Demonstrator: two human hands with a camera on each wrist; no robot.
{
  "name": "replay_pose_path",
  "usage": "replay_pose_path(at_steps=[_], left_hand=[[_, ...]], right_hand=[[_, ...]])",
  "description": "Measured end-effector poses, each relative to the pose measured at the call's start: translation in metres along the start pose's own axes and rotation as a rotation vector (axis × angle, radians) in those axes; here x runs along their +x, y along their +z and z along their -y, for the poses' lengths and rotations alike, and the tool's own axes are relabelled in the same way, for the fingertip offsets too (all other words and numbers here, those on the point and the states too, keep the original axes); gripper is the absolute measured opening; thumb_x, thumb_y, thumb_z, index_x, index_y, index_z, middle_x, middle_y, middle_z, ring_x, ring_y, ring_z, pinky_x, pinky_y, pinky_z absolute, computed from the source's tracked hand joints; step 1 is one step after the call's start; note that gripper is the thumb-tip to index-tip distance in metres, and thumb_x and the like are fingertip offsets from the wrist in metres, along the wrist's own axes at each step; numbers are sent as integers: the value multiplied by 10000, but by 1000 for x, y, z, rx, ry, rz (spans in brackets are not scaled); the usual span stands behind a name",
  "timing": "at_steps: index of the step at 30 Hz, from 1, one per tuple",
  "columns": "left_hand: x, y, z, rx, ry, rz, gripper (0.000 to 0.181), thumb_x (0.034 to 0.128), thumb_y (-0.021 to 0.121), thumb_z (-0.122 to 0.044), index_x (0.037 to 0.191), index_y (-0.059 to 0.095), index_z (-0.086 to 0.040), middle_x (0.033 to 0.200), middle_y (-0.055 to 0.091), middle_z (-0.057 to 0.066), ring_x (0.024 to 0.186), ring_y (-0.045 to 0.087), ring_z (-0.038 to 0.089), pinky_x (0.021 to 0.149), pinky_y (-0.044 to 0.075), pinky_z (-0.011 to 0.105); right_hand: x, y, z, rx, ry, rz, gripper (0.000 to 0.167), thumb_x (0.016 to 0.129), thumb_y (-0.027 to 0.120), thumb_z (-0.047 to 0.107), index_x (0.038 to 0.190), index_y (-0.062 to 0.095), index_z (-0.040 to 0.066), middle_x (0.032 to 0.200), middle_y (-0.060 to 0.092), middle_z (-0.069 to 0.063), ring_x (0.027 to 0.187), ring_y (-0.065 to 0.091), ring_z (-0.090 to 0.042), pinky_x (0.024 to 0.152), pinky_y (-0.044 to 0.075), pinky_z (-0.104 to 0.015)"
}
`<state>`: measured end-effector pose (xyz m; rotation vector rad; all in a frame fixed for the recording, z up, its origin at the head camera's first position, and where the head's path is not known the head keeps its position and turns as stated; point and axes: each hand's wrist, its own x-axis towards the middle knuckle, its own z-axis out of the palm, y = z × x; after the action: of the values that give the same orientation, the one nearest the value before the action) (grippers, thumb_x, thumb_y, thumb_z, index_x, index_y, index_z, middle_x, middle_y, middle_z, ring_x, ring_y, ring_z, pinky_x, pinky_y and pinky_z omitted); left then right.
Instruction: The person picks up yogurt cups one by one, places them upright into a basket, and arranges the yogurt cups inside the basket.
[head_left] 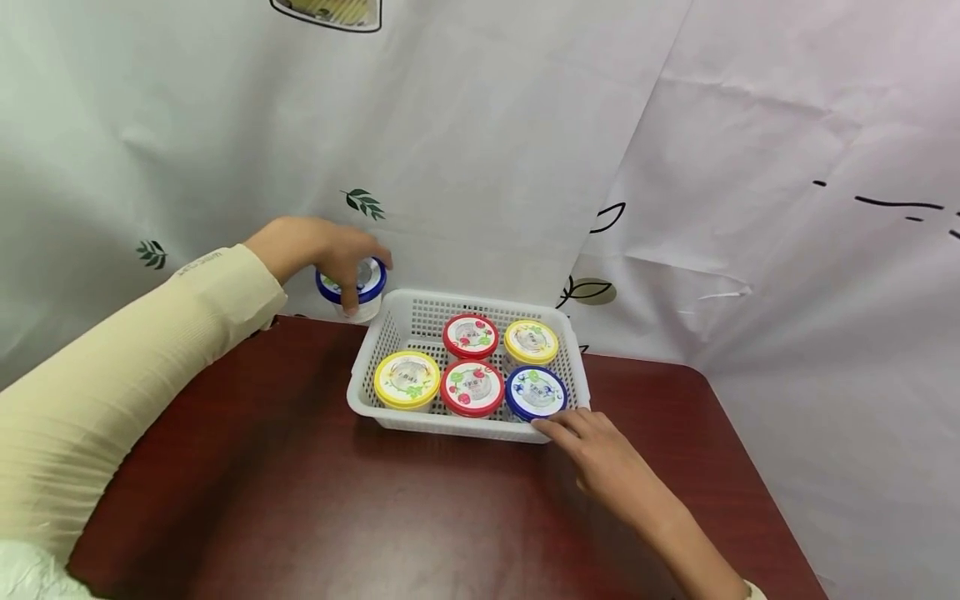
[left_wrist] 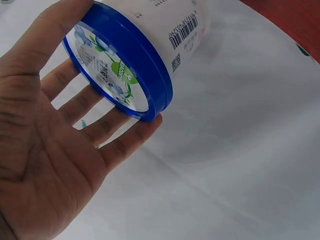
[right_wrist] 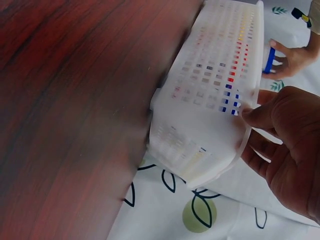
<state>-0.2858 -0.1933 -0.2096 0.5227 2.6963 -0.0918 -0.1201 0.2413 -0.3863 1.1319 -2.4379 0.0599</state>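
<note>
My left hand (head_left: 330, 250) grips a round tub with a blue lid (left_wrist: 165, 85), thumb and fingers spread around the lid's edge. Blueberries are printed on that lid, and a barcode shows on the pale side in the left wrist view. The tub is beyond the far left corner of a white plastic basket (head_left: 450, 425). My right hand (head_left: 600, 446) holds the basket's rim at the near right corner, thumb outside in the right wrist view. Inside stand two red-lidded tubs (head_left: 472, 387), two yellow-lidded tubs (head_left: 407, 379) and another blue-lidded tub (head_left: 536, 392).
The basket rests near the back edge of a dark red wooden table (head_left: 420, 517). Behind it hangs a white cloth (head_left: 480, 167) printed with leaves. Inside the basket, bare slotted floor (head_left: 420, 343) shows at the back left.
</note>
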Motion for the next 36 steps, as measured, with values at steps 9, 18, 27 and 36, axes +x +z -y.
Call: replay_pose_path(at_steps=[9, 18, 27, 36], left_hand=[[9, -7, -26, -6, 36, -5, 969, 845, 1011, -319, 1670, 531, -151, 1601, 595, 215, 1400, 612, 422, 1140, 586, 640], [23, -3, -48, -23, 127, -50, 941, 856, 1000, -342, 1662, 544, -174, 1603, 588, 167, 1426, 589, 385, 1149, 586, 613], [37, 10, -57, -77, 155, -29, 923, 888, 967, -353, 1679, 525, -175, 1670, 527, 183, 1506, 530, 414, 1179, 562, 636], [51, 19, -64, -74, 145, 2, 931, 893, 961, -396, 1685, 512, -202, 1692, 508, 176, 1539, 519, 406, 1217, 528, 645]], right_hand=[[-2, -4, -2, -1, 3, 12, 649, 800, 797, -147, 1368, 778, 167, 1211, 771, -17, 1068, 726, -209, 925, 604, -420], [-6, -6, -4, -1, 6, 22, 655, 797, 797, -148, 1373, 775, 164, 1218, 772, -24, 1084, 730, -213, 952, 611, -435], [-7, -6, -4, -3, 1, 16, 637, 805, 804, -142, 1363, 780, 165, 1214, 769, -19, 1067, 723, -208, 933, 607, -419], [-8, -8, -5, -10, 9, 27, 622, 826, 805, -131, 1370, 776, 168, 1223, 771, -17, 1067, 723, -203, 932, 605, -421]])
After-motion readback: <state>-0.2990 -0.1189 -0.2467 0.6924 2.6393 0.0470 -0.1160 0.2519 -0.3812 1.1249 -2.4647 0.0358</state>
